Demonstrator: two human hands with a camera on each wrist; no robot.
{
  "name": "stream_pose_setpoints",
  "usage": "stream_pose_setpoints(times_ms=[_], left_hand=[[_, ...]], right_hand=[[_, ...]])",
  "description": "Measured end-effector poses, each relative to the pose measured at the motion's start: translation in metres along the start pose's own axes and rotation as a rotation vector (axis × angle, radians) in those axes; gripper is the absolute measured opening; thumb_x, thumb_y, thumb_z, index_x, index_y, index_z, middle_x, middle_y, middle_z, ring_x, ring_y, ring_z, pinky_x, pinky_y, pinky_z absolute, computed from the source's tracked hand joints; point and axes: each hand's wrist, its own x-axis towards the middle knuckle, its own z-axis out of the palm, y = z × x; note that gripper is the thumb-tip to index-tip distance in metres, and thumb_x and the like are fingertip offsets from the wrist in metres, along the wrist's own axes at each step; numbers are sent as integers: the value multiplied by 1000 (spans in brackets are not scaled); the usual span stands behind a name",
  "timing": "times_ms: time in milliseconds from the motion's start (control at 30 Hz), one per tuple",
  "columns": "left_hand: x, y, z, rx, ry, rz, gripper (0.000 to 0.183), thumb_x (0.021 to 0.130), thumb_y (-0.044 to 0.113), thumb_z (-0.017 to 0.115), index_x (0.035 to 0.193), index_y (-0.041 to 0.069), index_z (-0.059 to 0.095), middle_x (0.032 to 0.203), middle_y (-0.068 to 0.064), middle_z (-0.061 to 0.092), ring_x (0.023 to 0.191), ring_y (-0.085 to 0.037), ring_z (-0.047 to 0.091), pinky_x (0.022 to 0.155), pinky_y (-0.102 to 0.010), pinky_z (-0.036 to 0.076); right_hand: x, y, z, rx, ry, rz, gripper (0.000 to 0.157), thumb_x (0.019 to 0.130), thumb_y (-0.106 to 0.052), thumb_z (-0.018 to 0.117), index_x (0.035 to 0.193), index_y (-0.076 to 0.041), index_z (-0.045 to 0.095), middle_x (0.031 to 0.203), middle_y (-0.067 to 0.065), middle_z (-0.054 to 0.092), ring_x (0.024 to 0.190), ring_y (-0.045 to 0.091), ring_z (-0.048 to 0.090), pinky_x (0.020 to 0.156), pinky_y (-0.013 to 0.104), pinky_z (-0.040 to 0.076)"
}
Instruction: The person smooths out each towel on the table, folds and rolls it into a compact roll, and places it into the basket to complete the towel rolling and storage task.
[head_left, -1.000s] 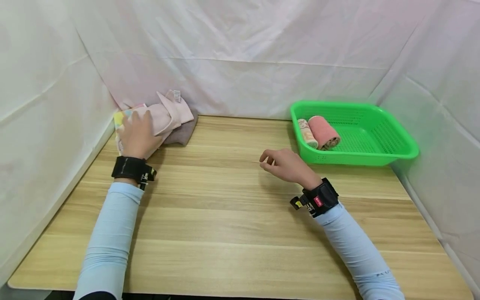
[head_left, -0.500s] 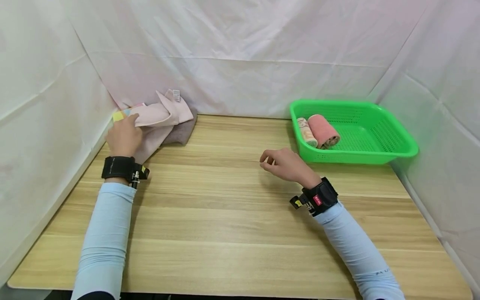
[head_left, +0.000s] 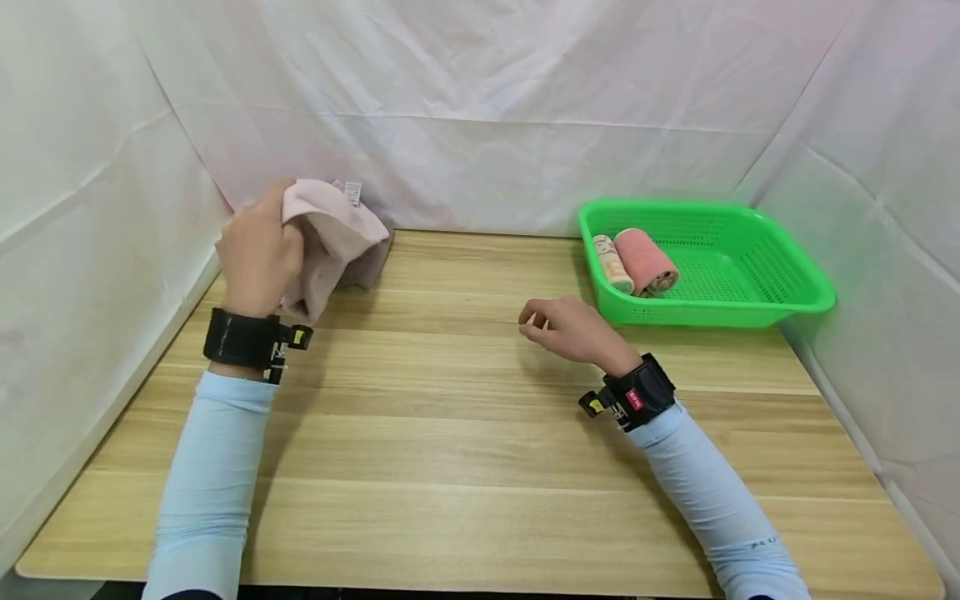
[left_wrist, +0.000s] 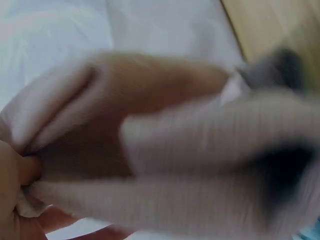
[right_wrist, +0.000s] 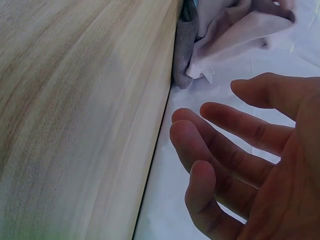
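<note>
My left hand [head_left: 258, 254] grips a pale pink towel [head_left: 330, 217] at the back left of the table and holds its edge up. In the left wrist view, thumb and fingers pinch the blurred cloth [left_wrist: 165, 205] at the lower left. A white label [head_left: 353, 193] shows near the towel's far side. Beneath and behind it lies a grey-brown towel [head_left: 372, 262], partly covered. Over the middle right of the table, my right hand [head_left: 573, 329] hangs with loosely curled fingers and holds nothing; its palm side faces the right wrist view.
A green plastic basket [head_left: 712, 317] stands at the back right. Against its left end lie two rolled towels, a coral pink roll [head_left: 647, 260] and a smaller cream patterned roll [head_left: 612, 265]. White sheeting [head_left: 480, 117] walls the wooden table [head_left: 450, 433] at the back and sides.
My left hand has slid left along the pink towel, gripped its edge and raised it, bunching the cloth. The yellow patterned cloth seen earlier is now hidden. My right hand stays put.
</note>
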Motion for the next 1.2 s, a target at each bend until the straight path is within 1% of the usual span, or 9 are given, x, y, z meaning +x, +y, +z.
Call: stream_pose_setpoints(times_ms=[133, 367, 500, 633, 733, 833, 933, 1067, 1200], left_hand=[[-10, 35, 0, 55, 18, 143, 60, 81, 3, 42, 136, 21, 55, 73, -16, 59, 54, -32, 46, 43, -45, 35], [-38, 89, 17, 124, -35, 408, 61, 78, 7, 44, 137, 20, 55, 78, -8, 64, 44, -20, 37, 37, -36, 30], [-57, 114, 28, 118, -133, 542, 59, 81, 12, 46, 140, 18, 52, 69, -5, 59, 45, -19, 40, 38, -34, 32], [-73, 130, 44, 93, -258, 663, 56, 85, 18, 48, 141, 17, 50, 80, -6, 65, 51, -19, 48, 42, -34, 36], [-82, 136, 56, 66, -297, 733, 51, 89, 22, 49, 140, 15, 51, 82, -6, 66, 52, -19, 51, 42, -34, 39], [-89, 138, 63, 46, -301, 759, 47, 93, 27, 49, 137, 13, 54, 76, -3, 64, 52, -18, 52, 43, -34, 41], [-91, 140, 65, 18, -311, 754, 42, 94, 32, 51, 131, 14, 59, 73, 0, 60, 54, -17, 52, 45, -35, 42], [-90, 141, 65, -30, -326, 752, 22, 95, 32, 51, 101, 17, 66, 66, 6, 52, 53, -12, 48, 46, -33, 40], [-90, 141, 65, -47, -332, 767, 22, 96, 29, 52, 79, 17, 56, 59, 7, 42, 49, -11, 42, 41, -30, 36]], right_hand=[[-1, -1, 1, 5, 7, -9, 20, 94, -32, 56, 102, -18, 67, 81, -8, 64, 71, 7, 59, 59, 27, 47], [-3, -7, 2, 57, 15, -33, 27, 95, -33, 55, 113, -14, 63, 82, -7, 64, 68, 6, 60, 61, 26, 48], [-2, -18, -1, 133, 43, -64, 47, 91, -44, 58, 129, -17, 52, 92, -6, 63, 75, 7, 60, 63, 26, 49], [-1, -29, -4, 200, 53, -133, 81, 78, -56, 67, 142, -15, 39, 111, -3, 58, 91, 11, 59, 72, 30, 50], [-3, -36, -4, 210, 25, -159, 90, 72, -55, 72, 145, -15, 36, 121, -4, 54, 98, 11, 55, 78, 33, 49], [-4, -41, -4, 198, 12, -159, 79, 78, -51, 69, 142, -16, 38, 122, -5, 54, 97, 10, 56, 79, 30, 48], [-2, -41, -1, 145, 50, -179, 54, 86, -39, 66, 131, -15, 49, 114, -6, 58, 90, 8, 58, 75, 27, 48], [1, -35, 2, 55, 113, -233, 25, 86, -20, 67, 110, -15, 61, 89, -8, 60, 74, 11, 57, 65, 26, 45], [0, -26, -3, 16, 106, -242, 15, 85, -13, 67, 98, -19, 64, 78, -10, 56, 68, 12, 53, 59, 26, 42]])
